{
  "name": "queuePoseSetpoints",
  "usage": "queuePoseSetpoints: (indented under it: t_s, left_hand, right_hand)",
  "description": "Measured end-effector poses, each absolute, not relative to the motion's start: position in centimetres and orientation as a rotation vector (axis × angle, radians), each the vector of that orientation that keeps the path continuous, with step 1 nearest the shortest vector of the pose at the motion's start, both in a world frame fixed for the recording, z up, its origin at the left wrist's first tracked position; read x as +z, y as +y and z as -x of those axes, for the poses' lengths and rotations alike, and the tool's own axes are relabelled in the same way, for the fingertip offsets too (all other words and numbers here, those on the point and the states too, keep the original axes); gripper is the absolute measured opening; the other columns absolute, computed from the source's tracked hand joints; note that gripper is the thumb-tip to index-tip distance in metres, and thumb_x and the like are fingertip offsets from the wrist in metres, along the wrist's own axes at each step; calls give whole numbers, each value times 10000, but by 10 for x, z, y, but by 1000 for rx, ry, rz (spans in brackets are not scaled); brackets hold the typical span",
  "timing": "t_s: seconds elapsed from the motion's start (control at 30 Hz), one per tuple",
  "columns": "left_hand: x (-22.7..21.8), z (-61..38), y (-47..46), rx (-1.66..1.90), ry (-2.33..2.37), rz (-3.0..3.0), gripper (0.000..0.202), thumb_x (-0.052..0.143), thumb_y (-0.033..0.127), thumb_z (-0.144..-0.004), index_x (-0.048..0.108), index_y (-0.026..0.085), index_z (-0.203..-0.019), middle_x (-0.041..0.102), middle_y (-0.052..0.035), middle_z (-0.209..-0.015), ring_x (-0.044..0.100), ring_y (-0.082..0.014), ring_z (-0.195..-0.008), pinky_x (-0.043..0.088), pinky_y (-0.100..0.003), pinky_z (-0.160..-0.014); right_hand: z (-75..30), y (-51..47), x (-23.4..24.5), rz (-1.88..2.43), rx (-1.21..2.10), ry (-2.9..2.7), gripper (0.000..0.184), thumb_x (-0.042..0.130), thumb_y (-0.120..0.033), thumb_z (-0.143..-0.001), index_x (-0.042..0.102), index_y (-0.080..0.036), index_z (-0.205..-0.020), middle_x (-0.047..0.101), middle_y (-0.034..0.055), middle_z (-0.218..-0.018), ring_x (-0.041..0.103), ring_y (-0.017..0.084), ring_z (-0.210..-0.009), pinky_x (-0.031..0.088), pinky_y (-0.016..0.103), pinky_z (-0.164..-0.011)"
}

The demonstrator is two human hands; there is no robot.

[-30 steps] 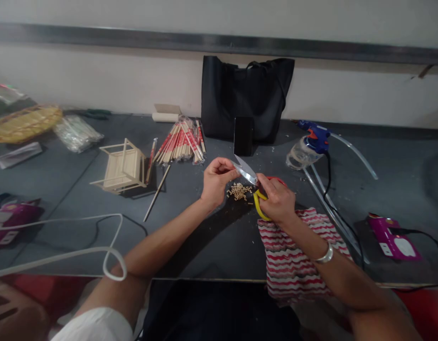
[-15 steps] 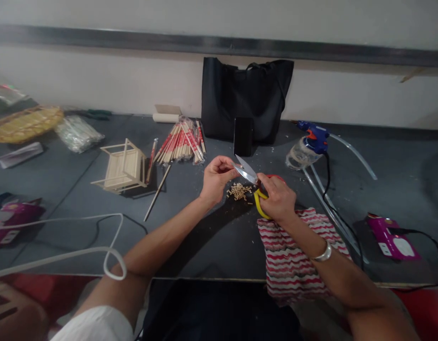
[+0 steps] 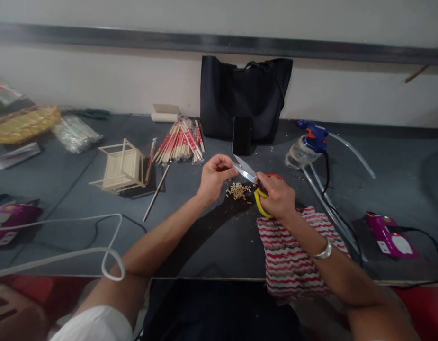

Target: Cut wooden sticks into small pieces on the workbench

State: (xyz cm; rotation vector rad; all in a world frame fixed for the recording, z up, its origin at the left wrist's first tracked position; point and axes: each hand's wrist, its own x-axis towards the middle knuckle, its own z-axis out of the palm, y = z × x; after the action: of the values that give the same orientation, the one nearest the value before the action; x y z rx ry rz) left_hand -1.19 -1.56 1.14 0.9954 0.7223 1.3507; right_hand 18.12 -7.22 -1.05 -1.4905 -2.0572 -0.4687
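My right hand [image 3: 278,195] is closed around the yellow and red handles of a pair of scissors [image 3: 246,173], its blades parted and pointing up and left. At the blade tips my left hand [image 3: 215,176] is pinched shut; whatever its fingers hold is mostly hidden, though a tiny pale bit shows between the blades. Below the blades lies a pile of small cut wooden pieces [image 3: 239,191] on the dark table. Under my right forearm a red and white striped cloth [image 3: 293,255] is spread over the table's front edge.
A small stick-built chair frame [image 3: 122,166], wrapped chopsticks [image 3: 179,142] and a loose stick [image 3: 156,193] lie to the left. A black bag [image 3: 245,99] and phone [image 3: 242,136] stand behind. On the right are a blue glue gun [image 3: 313,135], glue sticks [image 3: 328,213] and a purple box [image 3: 391,235].
Both hands and the scissors stay nearly in place, the blades still parted. The whole view has shifted very slightly.
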Motion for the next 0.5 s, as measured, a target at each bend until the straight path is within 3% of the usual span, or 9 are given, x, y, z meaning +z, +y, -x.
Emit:
queuePoseSetpoints:
  t_s: [0.2,0.5]
  left_hand:
    - [16,15,-13,1301,737,-986,284,822,103,-621,579,183,-744,650,54,-661,658,-97,-616,577,-226,-640]
    - [21,18,-12,1196,698,-979,290,847,164,-613,591,178,-749,680,32,-689,673,-115,-657,591,-263,-694]
  right_hand:
    - [-182,-72,-11,1589,-385,-2103,391,563,-241,-818,720,-239,-1176,692,48,-797,586,183,-701,417,267,-638]
    - [-186,-66,-19,1527,-179,-1983,361,540,-197,-806,725,-214,-1116,762,38,-861,671,168,-711,500,249,-662]
